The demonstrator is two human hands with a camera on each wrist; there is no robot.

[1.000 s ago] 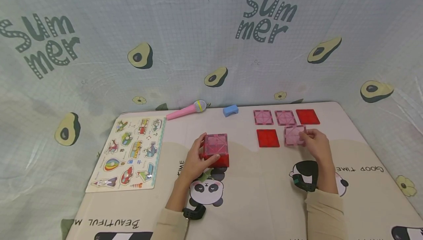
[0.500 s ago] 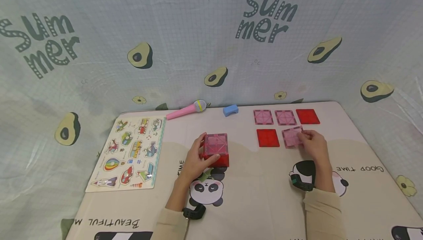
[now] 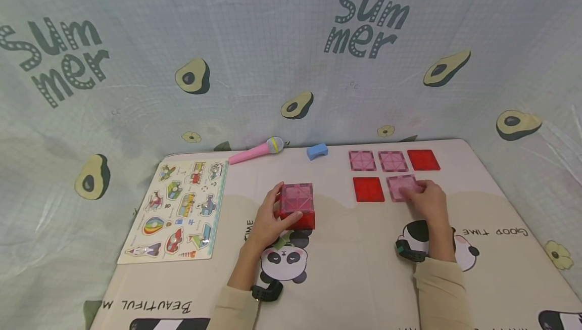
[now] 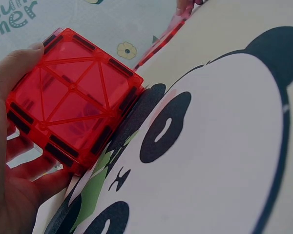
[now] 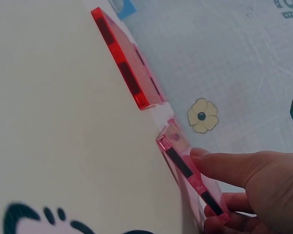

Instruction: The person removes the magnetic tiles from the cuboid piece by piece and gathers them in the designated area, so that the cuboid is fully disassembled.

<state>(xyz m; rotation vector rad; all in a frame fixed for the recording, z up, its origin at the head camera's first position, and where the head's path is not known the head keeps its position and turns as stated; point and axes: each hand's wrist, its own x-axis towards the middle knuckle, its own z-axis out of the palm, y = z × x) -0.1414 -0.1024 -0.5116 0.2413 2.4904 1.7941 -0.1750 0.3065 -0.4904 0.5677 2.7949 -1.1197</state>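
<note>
A box of magnetic tiles, with a pink top (image 3: 297,198) and red sides (image 4: 73,87), stands left of the table's middle. My left hand (image 3: 269,221) grips it from the left, thumb on the near side and fingers round the far side. At the right, my right hand (image 3: 429,199) pinches the right edge of a pink square tile (image 3: 400,187); in the right wrist view the thumb lies on top of that tile (image 5: 190,173) and fingers are beneath, its near edge looking slightly raised. A red tile (image 3: 369,189) lies flat just left of it.
Behind lie two pink tiles (image 3: 362,161) and a red one (image 3: 423,160) in a row. A blue block (image 3: 317,151) and a pink microphone (image 3: 256,152) rest near the back edge. A picture puzzle board (image 3: 175,211) occupies the left side.
My right hand and its pink tile have shifted slightly left and nearer; the tile tilted to one side, then straightened somewhat. My left hand and the box have stayed put.
</note>
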